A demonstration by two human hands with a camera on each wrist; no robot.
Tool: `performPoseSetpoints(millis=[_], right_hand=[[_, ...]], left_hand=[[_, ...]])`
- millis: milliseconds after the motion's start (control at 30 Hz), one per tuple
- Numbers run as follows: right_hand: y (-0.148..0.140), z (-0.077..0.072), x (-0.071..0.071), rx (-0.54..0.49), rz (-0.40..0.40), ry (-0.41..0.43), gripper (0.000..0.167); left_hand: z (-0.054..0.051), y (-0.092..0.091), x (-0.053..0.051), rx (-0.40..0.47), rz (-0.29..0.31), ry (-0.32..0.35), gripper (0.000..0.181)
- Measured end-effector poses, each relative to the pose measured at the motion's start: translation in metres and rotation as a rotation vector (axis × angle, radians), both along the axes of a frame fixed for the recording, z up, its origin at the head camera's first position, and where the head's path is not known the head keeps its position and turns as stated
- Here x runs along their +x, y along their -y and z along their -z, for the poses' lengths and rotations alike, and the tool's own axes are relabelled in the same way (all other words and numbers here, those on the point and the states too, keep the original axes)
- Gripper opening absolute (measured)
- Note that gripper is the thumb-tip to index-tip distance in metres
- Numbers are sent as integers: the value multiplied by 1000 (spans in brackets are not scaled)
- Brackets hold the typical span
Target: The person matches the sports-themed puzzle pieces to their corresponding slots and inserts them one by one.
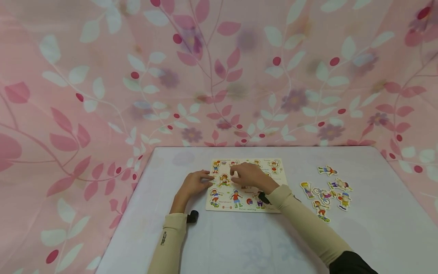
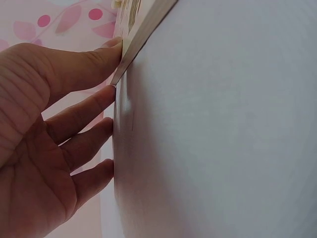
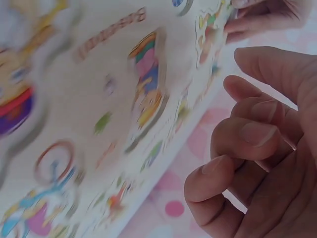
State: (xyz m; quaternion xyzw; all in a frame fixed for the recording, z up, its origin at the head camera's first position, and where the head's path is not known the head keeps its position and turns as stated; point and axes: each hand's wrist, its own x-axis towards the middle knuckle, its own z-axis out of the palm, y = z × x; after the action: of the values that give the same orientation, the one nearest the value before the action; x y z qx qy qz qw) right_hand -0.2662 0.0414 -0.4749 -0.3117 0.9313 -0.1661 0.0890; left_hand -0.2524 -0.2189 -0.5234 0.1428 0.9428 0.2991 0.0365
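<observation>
A flat puzzle board printed with sporting children lies on the table, figures sitting in several of its places. My left hand touches the board's left edge; in the left wrist view its thumb meets the edge and the other fingers extend towards the tabletop. Over the middle of the board hovers my right hand, covering part of the pictures. In the right wrist view its fingers are loosely bent, apart from the thumb, with nothing seen between them. A bicycle figure shows on the board there.
Several loose figure pieces lie right of the board, among them a separate one at the back and a cyclist in the cluster. A white cloth covers the table. Behind it hangs a pink floral curtain.
</observation>
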Motion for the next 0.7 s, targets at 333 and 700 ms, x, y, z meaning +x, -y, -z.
performPoseSetpoints(millis=[333,700], right_hand=[[-44,-6,18,-83,71,-41,17],[-75,-4,34,-109,133,-61,19]], left_hand=[[-3,1,2,11,5,-4,24],[-2,0,1,25,3,-3,23]])
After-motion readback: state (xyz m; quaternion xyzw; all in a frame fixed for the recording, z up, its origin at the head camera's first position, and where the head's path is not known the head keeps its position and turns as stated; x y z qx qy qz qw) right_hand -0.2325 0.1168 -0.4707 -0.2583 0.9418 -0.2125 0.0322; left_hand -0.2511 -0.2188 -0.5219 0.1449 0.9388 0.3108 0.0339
